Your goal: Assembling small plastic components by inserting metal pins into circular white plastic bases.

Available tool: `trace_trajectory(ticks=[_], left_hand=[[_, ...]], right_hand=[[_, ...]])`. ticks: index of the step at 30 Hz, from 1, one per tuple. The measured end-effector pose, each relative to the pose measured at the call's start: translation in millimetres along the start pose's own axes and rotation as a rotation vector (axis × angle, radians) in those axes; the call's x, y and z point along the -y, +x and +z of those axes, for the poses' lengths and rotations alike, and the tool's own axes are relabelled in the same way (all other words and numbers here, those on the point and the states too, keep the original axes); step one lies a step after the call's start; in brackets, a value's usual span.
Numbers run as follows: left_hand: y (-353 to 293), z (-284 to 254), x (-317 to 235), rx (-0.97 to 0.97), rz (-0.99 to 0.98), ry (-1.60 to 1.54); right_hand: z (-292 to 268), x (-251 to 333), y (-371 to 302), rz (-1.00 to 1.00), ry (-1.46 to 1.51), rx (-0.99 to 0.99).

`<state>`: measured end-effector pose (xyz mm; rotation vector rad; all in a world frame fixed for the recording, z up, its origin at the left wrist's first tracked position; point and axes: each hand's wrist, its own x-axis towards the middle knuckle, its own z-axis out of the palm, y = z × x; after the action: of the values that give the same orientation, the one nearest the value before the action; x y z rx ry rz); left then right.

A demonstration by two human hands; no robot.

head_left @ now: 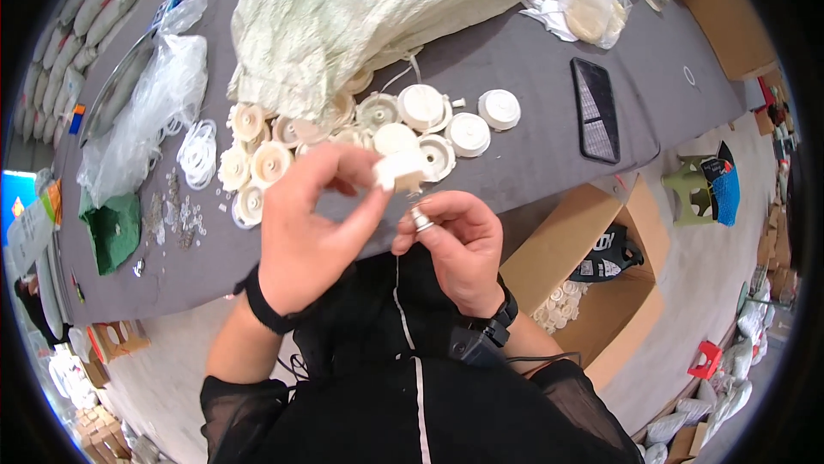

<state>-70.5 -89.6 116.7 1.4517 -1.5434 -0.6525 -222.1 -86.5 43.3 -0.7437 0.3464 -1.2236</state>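
My left hand [313, 228] pinches a white plastic part [401, 169] between thumb and fingertips, above the table's near edge. Just below and to the right, my right hand [463, 245] grips a small silvery stepped fitting [421, 218] between thumb and forefinger. The two pieces are close together; whether they touch, I cannot tell. Behind my hands lie several round off-white plastic caps [421, 108], heaped against a large pale woven sack [343, 26]. Some show ribbed undersides with a central hole.
On the grey table [532, 78] lie a phone [595, 110], white rings [199, 153], tiny loose parts [178, 215], a green cloth bag [112, 232] and a clear plastic bag [150, 133]. An open cardboard box [627, 318] with white parts stands below right, near a green stool [689, 192].
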Motion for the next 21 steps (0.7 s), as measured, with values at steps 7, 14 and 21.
trace_trajectory(ticks=[7,14,21], left_hand=[[-60,-23,21,-0.109,-0.191,-0.292],[-75,-32,35,-0.228,-0.258,-0.426],[-79,-33,39,-0.203,-0.267,-0.430]], right_hand=[[23,-18,-2,0.282,-0.096,0.038],[35,-27,-6,0.351,-0.183,0.075],[36,-32,-4,0.381,-0.348,0.036]])
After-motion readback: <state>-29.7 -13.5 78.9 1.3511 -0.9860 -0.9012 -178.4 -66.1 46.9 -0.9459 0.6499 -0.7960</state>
